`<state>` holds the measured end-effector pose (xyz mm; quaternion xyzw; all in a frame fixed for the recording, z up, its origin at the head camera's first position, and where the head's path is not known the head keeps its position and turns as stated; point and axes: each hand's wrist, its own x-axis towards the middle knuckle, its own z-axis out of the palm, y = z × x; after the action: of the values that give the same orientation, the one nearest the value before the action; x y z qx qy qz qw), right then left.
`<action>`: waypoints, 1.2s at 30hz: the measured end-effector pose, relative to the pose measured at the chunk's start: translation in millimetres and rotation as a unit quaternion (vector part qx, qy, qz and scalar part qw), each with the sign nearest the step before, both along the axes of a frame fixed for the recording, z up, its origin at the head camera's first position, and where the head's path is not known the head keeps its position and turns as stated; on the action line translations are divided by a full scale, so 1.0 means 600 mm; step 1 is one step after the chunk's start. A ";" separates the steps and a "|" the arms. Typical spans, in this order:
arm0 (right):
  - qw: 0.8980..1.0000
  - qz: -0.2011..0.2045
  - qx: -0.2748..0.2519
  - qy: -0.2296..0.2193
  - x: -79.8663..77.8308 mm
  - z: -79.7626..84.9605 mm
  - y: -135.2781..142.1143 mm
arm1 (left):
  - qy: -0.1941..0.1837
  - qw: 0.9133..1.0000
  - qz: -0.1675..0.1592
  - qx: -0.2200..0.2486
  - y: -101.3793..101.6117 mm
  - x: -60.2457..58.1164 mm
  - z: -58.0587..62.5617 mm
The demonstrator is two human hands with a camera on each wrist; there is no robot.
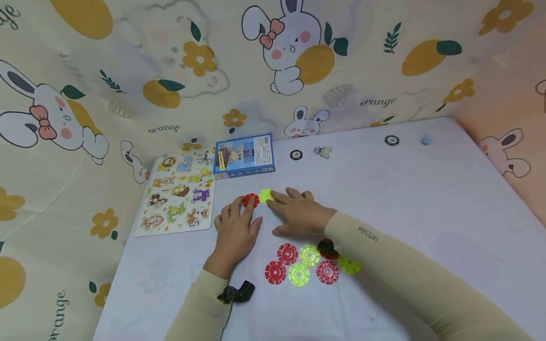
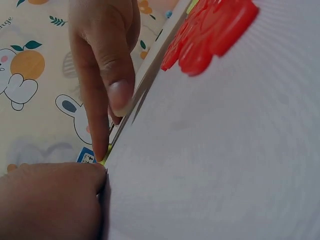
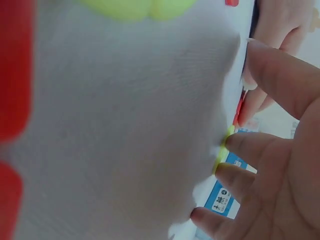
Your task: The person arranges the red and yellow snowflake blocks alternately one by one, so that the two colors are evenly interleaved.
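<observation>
Head view forward and down, wrist views close, sharing both hands (image 1: 235, 233)

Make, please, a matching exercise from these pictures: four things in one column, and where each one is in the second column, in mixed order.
Things
1. left hand
2. right hand
3. blue box
4. animal board

Places
A. farthest left on the table, in the head view
B. touching a yellow-green disc
C. at the far right corner of the animal board
D. touching a red disc

Pairs: 1-D, 2-B, 3-C, 4-A
</observation>
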<state>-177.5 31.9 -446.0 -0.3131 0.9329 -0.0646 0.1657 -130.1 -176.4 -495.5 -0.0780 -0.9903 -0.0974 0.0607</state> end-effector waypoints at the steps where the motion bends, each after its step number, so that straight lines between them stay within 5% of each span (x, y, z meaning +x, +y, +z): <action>1: 1.000 0.001 0.000 -0.001 0.000 0.000 -0.001 | -0.001 1.000 0.001 -0.001 0.000 0.000 0.000; 8: 0.999 -0.009 -0.026 -0.024 0.007 0.006 -0.001 | -0.003 1.000 -0.005 0.017 -0.002 0.001 -0.001; 13: 0.991 -0.035 -0.115 -0.056 0.002 0.025 0.015 | 0.016 0.997 -0.061 0.048 0.001 -0.001 0.003; 17: 0.964 -0.059 -0.240 -0.099 0.006 0.048 0.047 | 0.004 0.994 -0.107 0.033 0.009 0.001 0.006; 20: 0.934 -0.070 -0.328 -0.127 0.023 0.058 0.081 | -0.017 0.993 -0.112 0.010 0.016 0.006 0.005; 27: 0.891 -0.091 -0.420 -0.143 0.075 0.038 0.166 | -0.023 0.995 -0.100 0.004 0.021 0.013 0.003; 32: 0.888 -0.102 -0.423 -0.148 0.088 0.005 0.222 | -0.026 0.994 -0.106 0.012 0.012 0.010 0.004; 36: 0.899 -0.124 -0.387 -0.161 0.095 -0.018 0.247 | -0.031 0.993 -0.109 0.018 0.006 0.007 0.004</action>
<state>-120.6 180.2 -456.7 -0.2194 0.8261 -0.4903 0.1703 -125.7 -172.8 -493.1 -0.1816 -0.9754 -0.1234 0.0203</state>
